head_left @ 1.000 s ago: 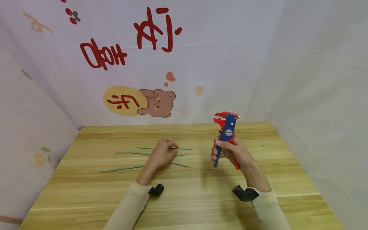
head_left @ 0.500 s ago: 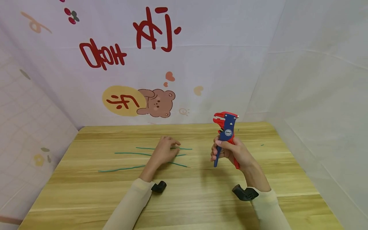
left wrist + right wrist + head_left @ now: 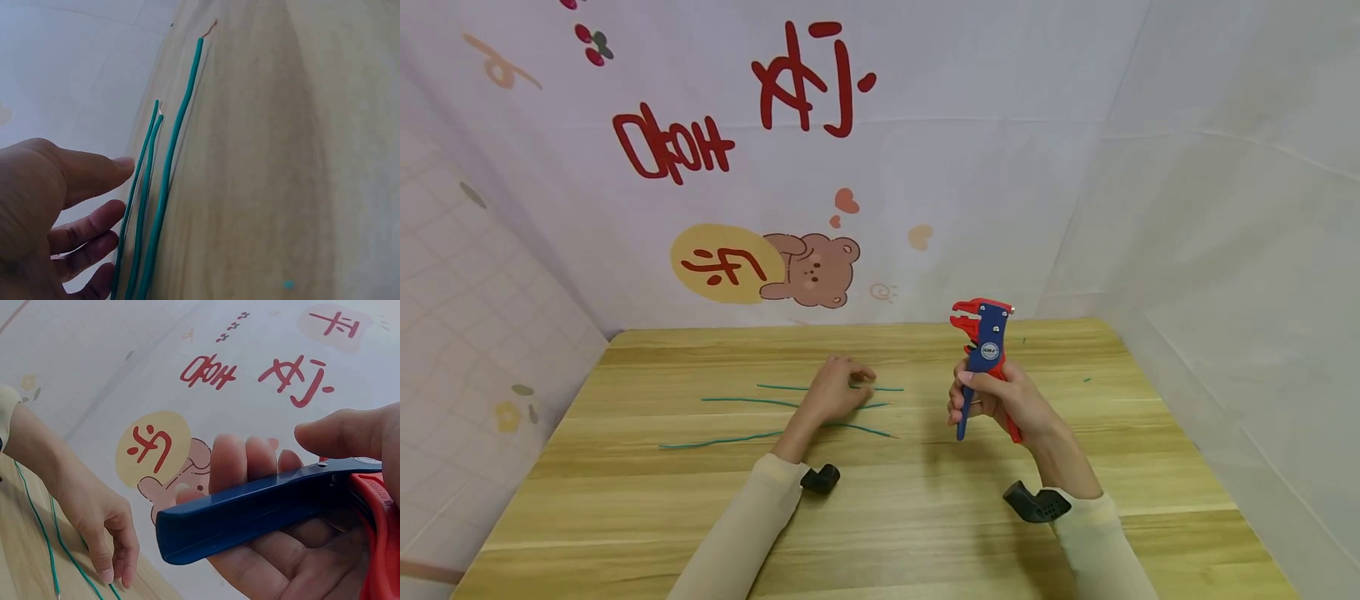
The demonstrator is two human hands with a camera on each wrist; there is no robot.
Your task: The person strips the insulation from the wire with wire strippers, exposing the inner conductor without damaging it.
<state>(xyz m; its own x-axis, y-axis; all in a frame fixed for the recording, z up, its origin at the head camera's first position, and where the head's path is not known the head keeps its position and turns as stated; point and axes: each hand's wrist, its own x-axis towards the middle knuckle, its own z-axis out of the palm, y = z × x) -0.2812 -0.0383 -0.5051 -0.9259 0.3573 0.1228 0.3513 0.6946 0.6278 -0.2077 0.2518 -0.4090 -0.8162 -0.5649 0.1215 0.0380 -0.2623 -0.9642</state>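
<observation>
Three green wires lie side by side on the wooden table. The nearest wire (image 3: 722, 440) and the middle wire (image 3: 741, 400) show bare copper at their right ends; the far wire (image 3: 880, 388) shows none that I can make out. Over them is my left hand (image 3: 835, 392), thumb and fingers apart beside the far wire (image 3: 132, 200), holding nothing. It hides the middle stretches of the wires. My right hand (image 3: 1018, 400) grips a red and blue wire stripper (image 3: 990, 333) by its handles, raised above the table with its red jaws up and facing left.
Small green scraps (image 3: 1087, 380) lie on the right part of the table (image 3: 880, 533). A white printed cloth (image 3: 1000, 150) stands behind the table, with more cloth at both sides. Each wrist wears a black camera mount (image 3: 1037, 503).
My left hand has shifted slightly to the right over the wires, its fingers spreading a little. The wire stripper has dipped slightly down and left in my right hand.
</observation>
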